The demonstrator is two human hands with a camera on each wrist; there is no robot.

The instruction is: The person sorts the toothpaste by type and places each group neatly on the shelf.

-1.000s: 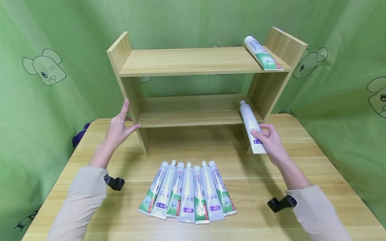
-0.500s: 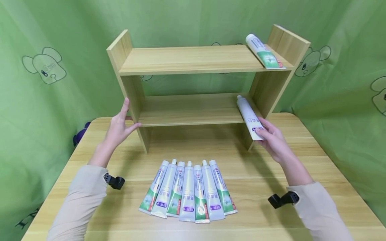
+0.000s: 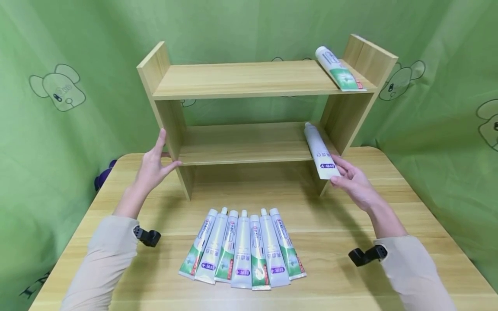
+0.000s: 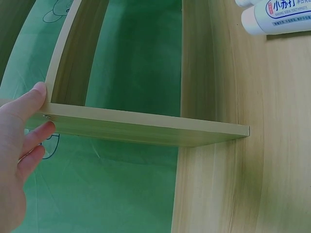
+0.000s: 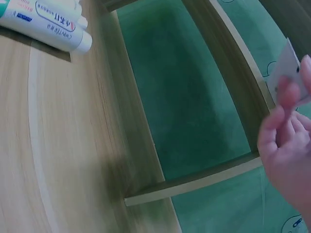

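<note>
My right hand (image 3: 355, 185) holds the lower end of a white toothpaste tube (image 3: 320, 149) with purple print, thumb at its bottom corner and fingers along its right side. Cap pointing back, the tube lies over the right end of the middle shelf (image 3: 249, 142), its flat end jutting past the front edge. In the right wrist view the fingers around the tube's end (image 5: 285, 73) are blurred. My left hand (image 3: 151, 170) rests against the left side panel (image 4: 146, 128) of the wooden rack, index finger straight up, thumb on the front edge.
A green-and-white toothpaste tube (image 3: 339, 71) lies at the right end of the top shelf (image 3: 241, 80). Several more tubes (image 3: 242, 255), green-and-white and purple-printed, lie fanned on the wooden table (image 3: 171, 276) in front. A green curtain (image 3: 233, 26) hangs behind.
My right hand has moved the purple-printed tube up and back, further over the middle shelf. Its thumb has slid from the tube's face to the bottom corner. The left hand stays put.
</note>
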